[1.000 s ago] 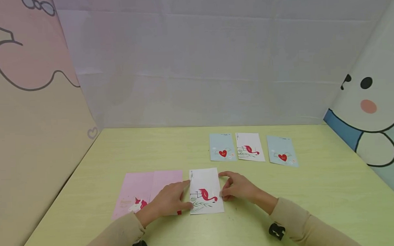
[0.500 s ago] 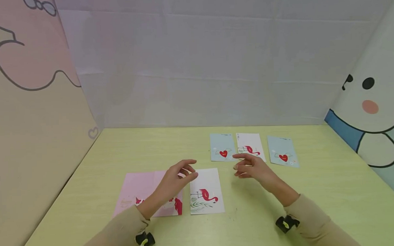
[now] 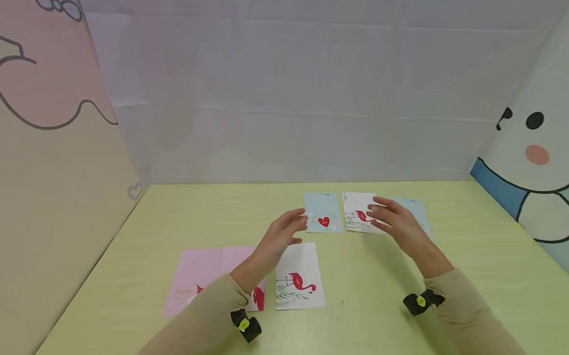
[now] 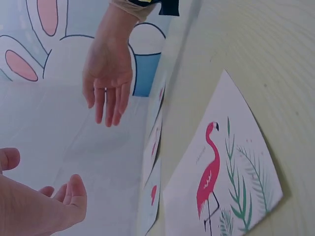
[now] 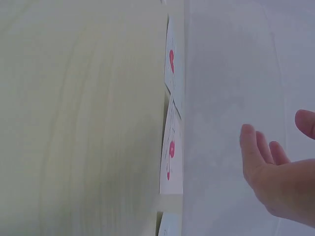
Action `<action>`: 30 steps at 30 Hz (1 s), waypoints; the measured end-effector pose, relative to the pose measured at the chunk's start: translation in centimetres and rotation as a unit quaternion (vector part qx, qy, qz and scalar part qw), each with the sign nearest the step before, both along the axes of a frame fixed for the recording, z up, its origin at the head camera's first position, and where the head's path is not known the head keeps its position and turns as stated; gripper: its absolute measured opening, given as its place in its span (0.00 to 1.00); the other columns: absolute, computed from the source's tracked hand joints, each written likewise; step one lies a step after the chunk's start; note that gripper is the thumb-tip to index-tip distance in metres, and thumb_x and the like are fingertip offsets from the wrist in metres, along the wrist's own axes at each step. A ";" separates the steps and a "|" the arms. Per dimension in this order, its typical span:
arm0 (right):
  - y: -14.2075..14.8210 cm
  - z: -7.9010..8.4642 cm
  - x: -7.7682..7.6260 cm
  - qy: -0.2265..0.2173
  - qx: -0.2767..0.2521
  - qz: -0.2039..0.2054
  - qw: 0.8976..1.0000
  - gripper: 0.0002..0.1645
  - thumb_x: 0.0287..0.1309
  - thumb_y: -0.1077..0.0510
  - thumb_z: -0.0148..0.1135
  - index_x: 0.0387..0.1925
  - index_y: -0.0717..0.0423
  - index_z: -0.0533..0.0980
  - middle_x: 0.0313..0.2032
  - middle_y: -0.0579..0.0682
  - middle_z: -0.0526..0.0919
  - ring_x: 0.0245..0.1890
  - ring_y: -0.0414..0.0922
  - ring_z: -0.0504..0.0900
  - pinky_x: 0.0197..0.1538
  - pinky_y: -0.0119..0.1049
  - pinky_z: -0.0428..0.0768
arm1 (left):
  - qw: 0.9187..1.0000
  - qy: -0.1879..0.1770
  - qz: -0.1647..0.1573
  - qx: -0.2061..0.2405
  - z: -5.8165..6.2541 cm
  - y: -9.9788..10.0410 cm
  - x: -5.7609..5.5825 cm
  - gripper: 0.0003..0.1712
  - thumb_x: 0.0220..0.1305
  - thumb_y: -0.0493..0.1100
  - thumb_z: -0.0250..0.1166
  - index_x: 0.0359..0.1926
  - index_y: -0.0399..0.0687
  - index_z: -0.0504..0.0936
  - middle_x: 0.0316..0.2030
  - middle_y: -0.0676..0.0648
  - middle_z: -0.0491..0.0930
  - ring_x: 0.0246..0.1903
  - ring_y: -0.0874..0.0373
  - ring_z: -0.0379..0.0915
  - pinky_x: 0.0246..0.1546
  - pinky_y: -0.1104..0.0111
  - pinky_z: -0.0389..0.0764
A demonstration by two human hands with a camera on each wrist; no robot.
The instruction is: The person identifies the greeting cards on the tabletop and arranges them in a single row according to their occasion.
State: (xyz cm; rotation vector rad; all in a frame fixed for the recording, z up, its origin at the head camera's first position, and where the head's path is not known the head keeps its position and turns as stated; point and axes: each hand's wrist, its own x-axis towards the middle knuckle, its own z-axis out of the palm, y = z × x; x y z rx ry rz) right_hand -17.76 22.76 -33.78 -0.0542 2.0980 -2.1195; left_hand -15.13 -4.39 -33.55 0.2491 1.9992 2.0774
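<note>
My left hand (image 3: 277, 239) is raised over the table with loosely bent, empty fingers, its fingertips close to the left blue heart card (image 3: 322, 210) in the head view. Under its wrist lie the pink unicorn cards (image 3: 198, 266), partly hidden by my forearm. A white flamingo card (image 3: 299, 289) lies flat beside them, nearest the front. My right hand (image 3: 401, 228), also holding nothing, hovers at the back row. It overlaps the rear white flamingo card (image 3: 356, 206) and covers much of the right blue heart card (image 3: 416, 209).
The pale yellow-green table (image 3: 374, 320) meets a white cloth backdrop (image 3: 281, 94) behind the back row. Cartoon-printed panels stand at the left (image 3: 54, 180) and right. A dark band with a small camera (image 3: 246, 325) sits on each wrist.
Both hands have let go of the front flamingo card and lifted away, moving forward and right toward the back row. The cards have stayed in place.
</note>
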 end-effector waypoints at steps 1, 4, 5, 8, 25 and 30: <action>0.3 -0.1 -0.2 -0.004 -0.002 -0.002 1.000 0.34 0.62 0.59 0.48 0.63 0.68 0.47 0.56 0.59 0.59 0.46 0.37 0.71 0.55 0.37 0.64 | 1.000 -0.011 0.002 0.011 0.0 0.4 -0.2 0.25 0.64 0.45 0.53 0.60 0.41 0.63 0.53 0.43 0.67 0.51 0.50 0.64 0.48 0.60 0.69; 1.2 -0.4 -0.7 -0.031 -0.008 -0.010 0.999 0.36 0.64 0.59 0.45 0.65 0.66 0.41 0.63 0.62 0.47 0.56 0.45 0.61 0.60 0.42 0.56 | 0.999 -0.035 0.008 0.037 -0.1 1.6 -0.8 0.25 0.64 0.44 0.51 0.60 0.41 0.61 0.55 0.42 0.65 0.53 0.49 0.62 0.49 0.60 0.68; 1.4 -0.5 -0.9 -0.044 -0.009 -0.015 0.999 0.37 0.64 0.58 0.44 0.66 0.64 0.39 0.64 0.62 0.44 0.59 0.48 0.57 0.60 0.42 0.54 | 0.998 -0.044 0.012 0.042 -0.2 2.0 -1.0 0.25 0.64 0.44 0.51 0.61 0.41 0.61 0.56 0.42 0.64 0.54 0.49 0.61 0.50 0.60 0.67; 2.0 -0.9 -1.4 -0.077 -0.014 -0.026 0.997 0.37 0.65 0.56 0.41 0.66 0.60 0.36 0.66 0.60 0.37 0.64 0.53 0.43 0.62 0.43 0.50 | 0.996 -0.062 0.022 0.060 -0.6 3.1 -1.6 0.26 0.64 0.44 0.51 0.61 0.40 0.60 0.57 0.41 0.63 0.56 0.48 0.58 0.51 0.59 0.66; 3.5 -2.6 -2.8 -0.141 -0.005 -0.035 0.989 0.40 0.64 0.54 0.40 0.66 0.60 0.31 0.65 0.62 0.33 0.63 0.56 0.41 0.61 0.46 0.50 | 0.995 -0.090 0.048 0.005 -3.6 8.5 -3.7 0.30 0.60 0.45 0.56 0.61 0.37 0.61 0.56 0.40 0.64 0.56 0.48 0.58 0.50 0.59 0.66; 3.4 -2.5 -2.9 -0.138 0.005 -0.039 0.990 0.39 0.64 0.55 0.40 0.66 0.62 0.32 0.65 0.65 0.36 0.63 0.57 0.45 0.60 0.46 0.53 | 0.993 -0.099 0.060 -0.014 -4.2 9.7 -4.0 0.30 0.59 0.45 0.57 0.59 0.38 0.63 0.54 0.41 0.67 0.54 0.48 0.61 0.49 0.59 0.67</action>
